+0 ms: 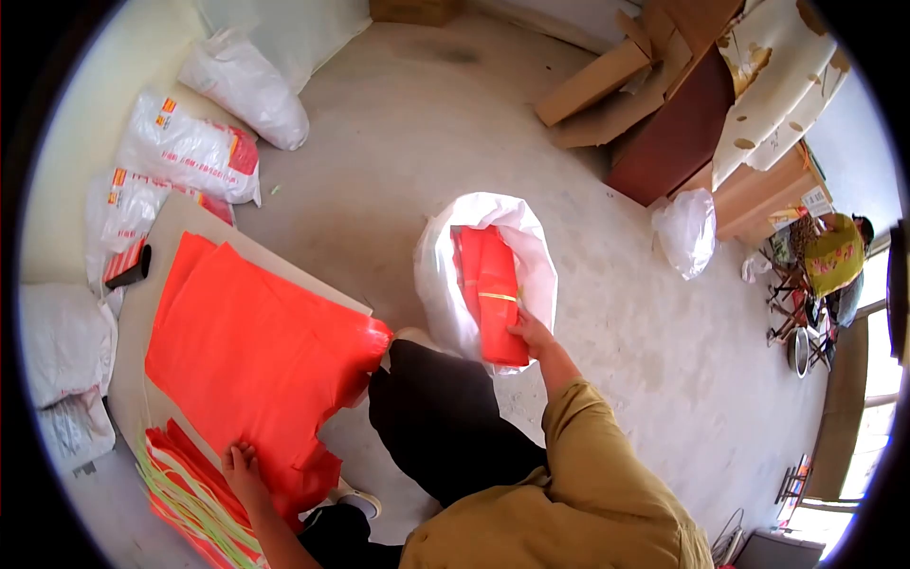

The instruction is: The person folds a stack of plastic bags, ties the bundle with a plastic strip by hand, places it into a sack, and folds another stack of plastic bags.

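Note:
My right hand [534,334] grips the lower end of a folded red bundle [498,294] with a yellow band around it. The bundle is at the mouth of an open white sack [441,242], and more red material shows inside beside it. On the left, my left hand [244,462] rests with its fingers on the edge of a stack of red sheets [256,351]. The sheets lie on a flat cardboard-coloured board [142,379]. Close to that hand are more folded red pieces and a bunch of pale green-yellow strips [185,488].
Stuffed white sacks [190,147] line the left wall, with a small black object [129,267] by them. Cardboard boxes [607,85] and a clear plastic bag [687,232] are at the upper right. A person [834,261] sits far right near a metal basin [799,352].

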The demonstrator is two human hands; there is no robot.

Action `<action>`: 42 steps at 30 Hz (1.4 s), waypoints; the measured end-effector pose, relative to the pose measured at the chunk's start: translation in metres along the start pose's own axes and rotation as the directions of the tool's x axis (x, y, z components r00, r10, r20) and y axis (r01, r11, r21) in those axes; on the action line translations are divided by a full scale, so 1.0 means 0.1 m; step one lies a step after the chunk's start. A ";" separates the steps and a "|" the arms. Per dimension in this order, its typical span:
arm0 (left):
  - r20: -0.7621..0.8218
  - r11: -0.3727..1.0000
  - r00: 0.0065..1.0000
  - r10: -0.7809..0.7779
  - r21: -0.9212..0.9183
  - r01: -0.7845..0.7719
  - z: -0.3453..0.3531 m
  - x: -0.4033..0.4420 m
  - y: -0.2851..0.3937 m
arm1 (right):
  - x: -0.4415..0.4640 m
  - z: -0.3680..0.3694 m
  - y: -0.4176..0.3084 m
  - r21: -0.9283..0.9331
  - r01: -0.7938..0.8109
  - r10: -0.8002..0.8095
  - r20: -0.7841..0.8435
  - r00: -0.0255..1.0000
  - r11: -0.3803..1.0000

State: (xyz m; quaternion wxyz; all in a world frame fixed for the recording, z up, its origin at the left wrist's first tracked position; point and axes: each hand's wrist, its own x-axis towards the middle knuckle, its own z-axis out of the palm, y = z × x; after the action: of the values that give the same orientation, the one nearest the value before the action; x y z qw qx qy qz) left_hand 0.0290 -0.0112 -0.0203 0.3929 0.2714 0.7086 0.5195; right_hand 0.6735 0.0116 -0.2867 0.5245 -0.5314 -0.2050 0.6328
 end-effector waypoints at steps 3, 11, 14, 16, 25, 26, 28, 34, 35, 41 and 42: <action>0.013 1.000 1.000 0.013 -0.017 -0.013 -0.08 0.09 -0.09 | -0.18 0.01 -0.45 -0.104 -0.014 0.028 0.129 0.991 0.994; -0.021 1.000 1.000 0.018 0.000 -0.018 -0.11 0.11 -0.10 | 0.26 -0.02 -0.29 -0.627 0.083 -0.020 0.108 0.994 0.775; -0.036 1.000 0.999 0.005 0.010 -0.004 -0.16 0.14 -0.12 | 0.51 0.15 -0.41 -0.618 0.101 -0.115 0.017 0.993 0.779; -0.034 1.000 0.999 0.006 0.022 -0.005 -0.14 0.12 -0.09 | 0.64 0.19 -0.31 -0.448 0.027 -0.091 -0.123 0.988 0.894; -0.059 1.000 0.998 -0.015 0.012 0.016 -0.05 0.01 -0.01 | 0.46 0.37 -0.22 -0.263 -0.018 -0.066 -0.308 0.949 0.965; -0.061 1.000 0.998 -0.023 0.006 0.024 -0.05 0.02 -0.02 | 0.57 0.36 -0.17 -0.298 -0.005 -0.095 -0.319 0.943 0.954; -0.076 1.000 0.997 -0.018 0.013 0.019 -0.03 0.02 -0.01 | 0.81 0.37 -0.07 -0.363 0.021 -0.154 -0.341 0.927 0.932; -0.082 1.000 0.997 -0.008 -0.023 0.006 -0.04 0.01 -0.04 | 0.80 0.41 0.10 -0.636 -0.164 -0.026 -0.278 0.960 0.754; -0.086 1.000 0.996 -0.006 -0.019 0.005 -0.03 -0.01 -0.03 | 0.73 0.38 0.11 -0.625 -0.226 0.081 -0.253 0.964 0.747; -0.064 1.000 0.998 0.000 -0.022 -0.002 -0.09 0.05 -0.09 | 0.35 0.59 -0.13 -0.248 -0.280 0.258 -0.119 0.959 0.927; -0.074 1.000 0.997 -0.003 -0.019 0.002 -0.08 0.04 -0.08 | 0.42 0.63 -0.12 -0.349 -0.296 0.253 -0.164 0.953 0.889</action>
State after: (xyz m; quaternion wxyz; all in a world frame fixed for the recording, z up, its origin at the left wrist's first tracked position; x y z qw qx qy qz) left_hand 0.0201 -0.0151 -0.0279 0.3697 0.2474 0.7180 0.5354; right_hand 0.6271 0.0715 -0.2740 0.3308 -0.6795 -0.2128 0.6193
